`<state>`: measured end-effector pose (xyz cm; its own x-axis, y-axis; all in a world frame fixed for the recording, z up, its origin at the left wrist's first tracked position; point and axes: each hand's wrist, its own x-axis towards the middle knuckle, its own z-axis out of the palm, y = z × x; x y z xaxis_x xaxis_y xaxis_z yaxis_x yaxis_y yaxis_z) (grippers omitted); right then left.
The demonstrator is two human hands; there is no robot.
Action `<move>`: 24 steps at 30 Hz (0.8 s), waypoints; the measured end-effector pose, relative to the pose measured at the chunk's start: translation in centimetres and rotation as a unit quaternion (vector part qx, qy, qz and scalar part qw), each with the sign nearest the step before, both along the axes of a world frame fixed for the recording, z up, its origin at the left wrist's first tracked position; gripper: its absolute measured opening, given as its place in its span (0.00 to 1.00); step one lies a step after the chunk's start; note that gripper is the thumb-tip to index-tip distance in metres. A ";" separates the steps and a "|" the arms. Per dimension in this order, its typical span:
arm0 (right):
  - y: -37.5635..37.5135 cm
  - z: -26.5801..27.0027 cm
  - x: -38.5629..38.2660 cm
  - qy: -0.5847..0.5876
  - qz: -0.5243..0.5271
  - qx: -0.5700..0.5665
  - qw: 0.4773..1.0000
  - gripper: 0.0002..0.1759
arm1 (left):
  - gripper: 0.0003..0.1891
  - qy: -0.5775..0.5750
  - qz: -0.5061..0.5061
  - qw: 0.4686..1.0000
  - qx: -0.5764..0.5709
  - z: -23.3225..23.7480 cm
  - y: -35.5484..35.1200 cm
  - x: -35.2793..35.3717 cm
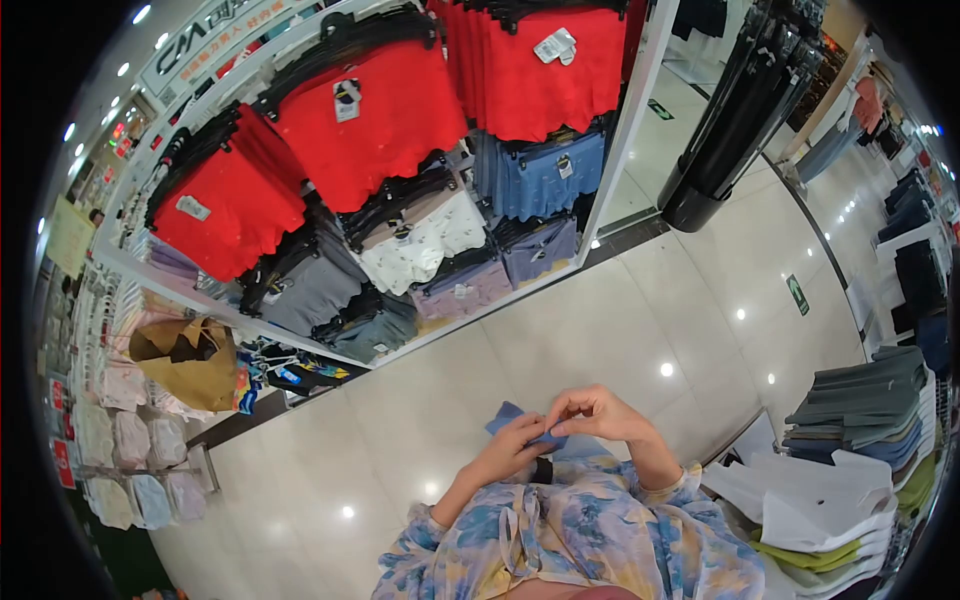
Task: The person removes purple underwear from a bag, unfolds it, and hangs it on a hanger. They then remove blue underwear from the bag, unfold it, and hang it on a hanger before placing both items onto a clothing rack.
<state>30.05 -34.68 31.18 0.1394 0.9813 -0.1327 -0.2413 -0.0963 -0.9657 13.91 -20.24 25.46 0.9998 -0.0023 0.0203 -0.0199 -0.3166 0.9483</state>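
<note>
In front of my waist, my left hand (508, 447) is closed on a small folded blue cloth (504, 414), whose corner sticks out past the fingers. My right hand (598, 415) meets it from the right, thumb and forefinger pinched together at the cloth's edge beside my left fingertips. What sits in that pinch is too small to make out. Below both hands are the sleeves and tied front of a blue and yellow patterned garment (560, 530).
Ahead stands a white-framed rack of red underwear (375, 110) and grey, white and blue pieces. A brown paper bag (190, 360) is at left. Folded shirts (820, 500) lie close on my right. A black column (735, 120) rises beyond the glossy tiled floor (640, 340).
</note>
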 end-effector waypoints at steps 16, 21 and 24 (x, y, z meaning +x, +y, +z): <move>-5.0 -2.2 17.2 0.002 -0.102 -0.043 0.994 0.06 | 0.12 0.064 0.097 0.993 -0.002 3.0 -4.8 15.7; -1.2 -3.5 20.2 -0.027 -0.095 -0.067 0.993 0.05 | 0.12 0.052 0.146 0.988 -0.001 3.0 -2.5 15.9; 2.7 -3.1 21.9 -0.052 -0.076 -0.061 0.994 0.04 | 0.12 0.054 0.179 0.982 -0.026 2.6 -0.2 15.8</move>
<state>51.96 -32.01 28.06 0.3045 0.9250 -0.2271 -0.1614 -0.1849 -0.9694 29.67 -20.48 28.02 0.9329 0.3476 -0.0946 0.1849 -0.2365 0.9539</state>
